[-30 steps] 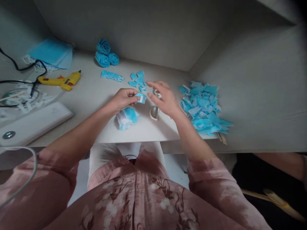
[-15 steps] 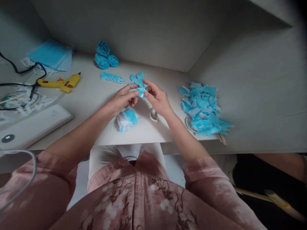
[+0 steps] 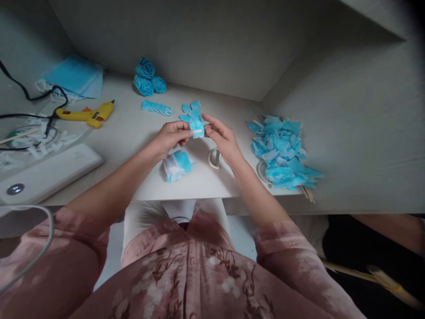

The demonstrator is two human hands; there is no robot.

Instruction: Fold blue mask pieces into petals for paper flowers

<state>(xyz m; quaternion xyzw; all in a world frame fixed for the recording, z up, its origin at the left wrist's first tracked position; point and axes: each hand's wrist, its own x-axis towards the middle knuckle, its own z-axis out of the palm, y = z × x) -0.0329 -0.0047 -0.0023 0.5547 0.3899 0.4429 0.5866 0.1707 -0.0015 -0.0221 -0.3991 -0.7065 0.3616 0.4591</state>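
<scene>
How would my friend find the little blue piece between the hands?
On the pale table, find where the left hand and right hand nearly meet. Between them is a small blue piece. Unlike the loose blue pieces just beyond, it's held, and shows a white strip.

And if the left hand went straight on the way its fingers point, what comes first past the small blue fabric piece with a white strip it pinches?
Probably the right hand, just across that blue fabric piece; one view leaves depth unclear.

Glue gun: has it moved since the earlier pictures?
No; the glue gun lies in the same spot on the table; only the view shifted slightly.
</scene>
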